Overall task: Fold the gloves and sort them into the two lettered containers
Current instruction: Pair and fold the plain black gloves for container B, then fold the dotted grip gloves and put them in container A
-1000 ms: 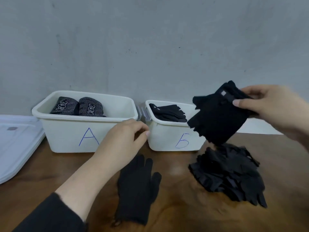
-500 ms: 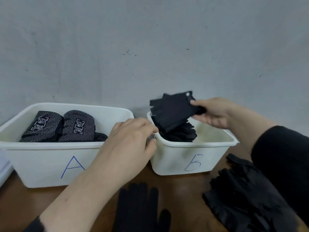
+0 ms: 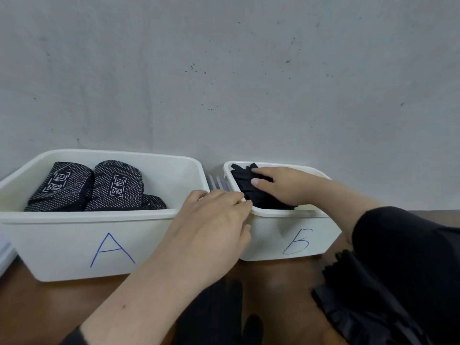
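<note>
While my right hand (image 3: 286, 188) reaches into container Б (image 3: 293, 235), its fingers (image 3: 261, 181) lie fairly straight and press down on the black folded glove (image 3: 254, 192), which sits on the stack inside that container. Whether the thumb curls under the fabric I cannot tell.

My left hand (image 3: 211, 220) rests at the near left corner of container Б, at nine o'clock from the glove stack. Its fingers are loosely bent over the rim, in the gap between the two containers; whether they grip the rim I cannot tell.

Container A (image 3: 74, 245) stands just beside container Б, at its nine o'clock side. It holds two folded dotted gloves (image 3: 87, 188) with white printed labels, side by side along the far wall.

On the bench (image 3: 37, 307), at six o'clock from container Б, one black glove (image 3: 214, 314) lies flat, partly under my left forearm. At four o'clock, a heap of black gloves (image 3: 348, 307) lies beside my right sleeve (image 3: 410, 257). A white lid edge (image 3: 5, 255) shows at the far left.
</note>
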